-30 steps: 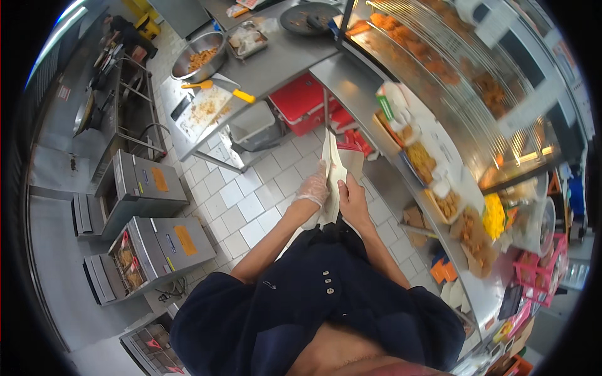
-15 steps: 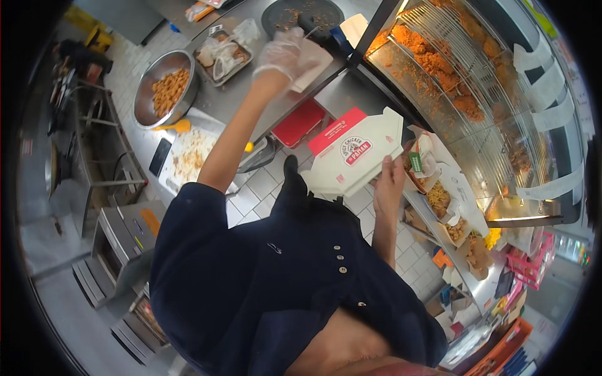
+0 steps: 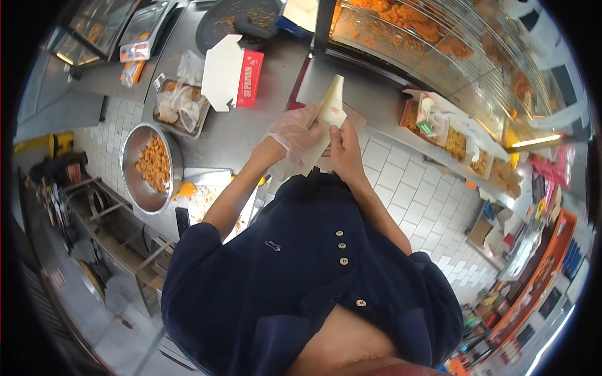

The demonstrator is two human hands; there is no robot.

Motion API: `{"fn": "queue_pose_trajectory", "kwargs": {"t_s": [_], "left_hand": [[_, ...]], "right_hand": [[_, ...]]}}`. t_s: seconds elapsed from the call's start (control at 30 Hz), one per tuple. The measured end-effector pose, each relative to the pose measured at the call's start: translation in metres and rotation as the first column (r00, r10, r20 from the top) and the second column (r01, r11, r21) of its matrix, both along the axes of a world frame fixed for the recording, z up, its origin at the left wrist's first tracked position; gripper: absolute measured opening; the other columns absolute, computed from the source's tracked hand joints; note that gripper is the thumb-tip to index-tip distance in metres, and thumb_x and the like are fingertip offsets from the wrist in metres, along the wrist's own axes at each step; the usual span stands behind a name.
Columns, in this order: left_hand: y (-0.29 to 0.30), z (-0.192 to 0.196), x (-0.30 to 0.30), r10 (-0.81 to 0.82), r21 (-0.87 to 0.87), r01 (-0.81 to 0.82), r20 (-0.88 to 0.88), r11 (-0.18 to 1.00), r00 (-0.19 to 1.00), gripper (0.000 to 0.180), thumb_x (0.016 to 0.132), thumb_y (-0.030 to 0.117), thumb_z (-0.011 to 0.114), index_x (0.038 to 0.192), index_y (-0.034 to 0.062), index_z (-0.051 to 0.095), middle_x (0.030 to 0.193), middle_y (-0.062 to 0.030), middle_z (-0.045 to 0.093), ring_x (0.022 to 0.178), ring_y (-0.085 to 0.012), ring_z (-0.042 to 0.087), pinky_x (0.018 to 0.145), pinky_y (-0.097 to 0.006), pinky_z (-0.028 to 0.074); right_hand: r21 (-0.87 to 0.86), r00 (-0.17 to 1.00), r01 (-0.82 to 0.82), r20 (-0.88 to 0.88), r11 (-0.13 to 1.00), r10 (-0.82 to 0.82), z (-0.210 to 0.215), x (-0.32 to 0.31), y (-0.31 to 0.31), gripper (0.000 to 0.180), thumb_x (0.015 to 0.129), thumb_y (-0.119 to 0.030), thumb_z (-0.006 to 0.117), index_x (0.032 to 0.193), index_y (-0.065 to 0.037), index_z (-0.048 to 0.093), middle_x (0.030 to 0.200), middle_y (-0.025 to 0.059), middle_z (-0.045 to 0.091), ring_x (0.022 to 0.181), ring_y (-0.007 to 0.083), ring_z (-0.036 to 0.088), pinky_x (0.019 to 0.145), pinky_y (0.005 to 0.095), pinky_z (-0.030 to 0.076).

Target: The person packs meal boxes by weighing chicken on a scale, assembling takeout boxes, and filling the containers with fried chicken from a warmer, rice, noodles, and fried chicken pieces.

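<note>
A long steel counter [image 3: 251,135] is seen across the upper part of the view, and behind it a glass display case [image 3: 439,56] filled with fried pieces is placed. A white tiled floor [image 3: 414,188] is visible below the counter on the right side. The lower middle of the view is taken by the dark blue shirt [image 3: 301,276] worn by the person.

On the counter, to the left, a round metal bowl [image 3: 150,166] full of small fried pieces is set. Just above it, a rectangular steel tray [image 3: 179,106] with crumpled clear plastic inside is found. Beside this tray a white and red folded carton box [image 3: 232,72] is laid flat, near a dark round pan [image 3: 235,19]. On the lower shelf at the right, small trays of food [image 3: 454,144] are arranged in a row.

In front of the chest, a cream paper bag [image 3: 326,122] is held up by both hands, its narrow end pointing upward over the counter edge. The left hand [image 3: 291,135], covered with a thin clear glove, is closed around the left side of the bag. The right hand [image 3: 345,147], bare, is gripping the right edge of the bag with its fingers pinched on the paper. The two hands are almost touching each other.
</note>
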State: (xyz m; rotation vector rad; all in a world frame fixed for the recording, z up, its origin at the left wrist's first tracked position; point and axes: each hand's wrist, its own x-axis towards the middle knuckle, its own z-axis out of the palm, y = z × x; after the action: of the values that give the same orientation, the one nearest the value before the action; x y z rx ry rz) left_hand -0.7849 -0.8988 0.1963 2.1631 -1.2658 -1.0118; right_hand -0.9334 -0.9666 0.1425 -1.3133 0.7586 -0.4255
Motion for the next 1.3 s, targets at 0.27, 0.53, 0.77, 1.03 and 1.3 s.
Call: {"fn": "queue_pose_trajectory", "kwargs": {"t_s": [0.27,0.53,0.77,1.03,1.3], "left_hand": [[-0.021,-0.078,0.02,-0.125,0.176,0.09,0.196,0.98,0.973,0.04,0.096,0.021,0.044,0.135,0.0103,0.042,0.107,-0.029,0.063,0.1,-0.0448,0.061,0.086,-0.052,0.048],[-0.103,-0.045,0.131,-0.54,0.38,0.39,0.49,0.839,0.684,0.048,0.088,0.016,0.052,0.135,0.0051,0.048,0.103,-0.0198,0.069,0.1,-0.0339,0.066,0.085,-0.042,0.053],[-0.128,-0.038,0.099,-0.203,-0.158,0.433,0.708,0.888,0.676,0.028,0.088,0.022,0.055,0.113,0.0093,0.062,0.113,-0.014,0.065,0.104,-0.0319,0.062,0.087,-0.044,0.049],[-0.084,-0.155,0.04,-0.1,-0.093,0.134,0.305,0.987,0.947,0.058,0.09,0.046,0.058,0.125,-0.0011,0.057,0.121,-0.0255,0.061,0.114,-0.0388,0.058,0.098,-0.043,0.045],[-0.14,-0.192,-0.017,-0.17,-0.057,0.191,0.257,0.98,0.951,0.039,0.09,0.04,0.058,0.096,0.0019,0.062,0.091,-0.0228,0.068,0.09,-0.0412,0.065,0.082,-0.048,0.051]], "right_hand": [[0.15,0.989,0.134,0.044,0.98,-0.142,-0.002,-0.028,-0.002,0.037,0.102,-0.008,0.038,0.138,-0.003,0.037,0.122,0.0157,0.055,0.087,0.0186,0.063,0.082,0.0284,0.052],[0.391,0.881,0.462,-0.1,0.796,-0.462,-0.005,-0.074,-0.05,0.044,0.102,-0.009,0.034,0.145,-0.006,0.028,0.129,0.0169,0.051,0.115,0.0292,0.055,0.091,0.0475,0.052],[0.252,0.761,0.597,0.122,0.761,-0.637,-0.086,-0.043,-0.108,0.048,0.101,-0.028,0.048,0.141,-0.003,0.037,0.135,0.0167,0.048,0.124,0.0337,0.05,0.095,0.0452,0.05],[-0.646,0.678,-0.596,-0.723,0.476,-0.132,-0.154,-0.037,-0.101,0.027,0.089,-0.031,0.062,0.116,-0.025,0.066,0.147,0.0091,0.045,0.143,0.0336,0.027,0.113,0.0667,0.012],[-0.672,0.7,-0.652,-0.711,0.35,-0.062,-0.173,-0.053,-0.149,0.019,0.088,-0.013,0.056,0.102,-0.02,0.067,0.143,0.0006,0.05,0.138,0.0278,0.039,0.112,0.0556,0.03]]}}
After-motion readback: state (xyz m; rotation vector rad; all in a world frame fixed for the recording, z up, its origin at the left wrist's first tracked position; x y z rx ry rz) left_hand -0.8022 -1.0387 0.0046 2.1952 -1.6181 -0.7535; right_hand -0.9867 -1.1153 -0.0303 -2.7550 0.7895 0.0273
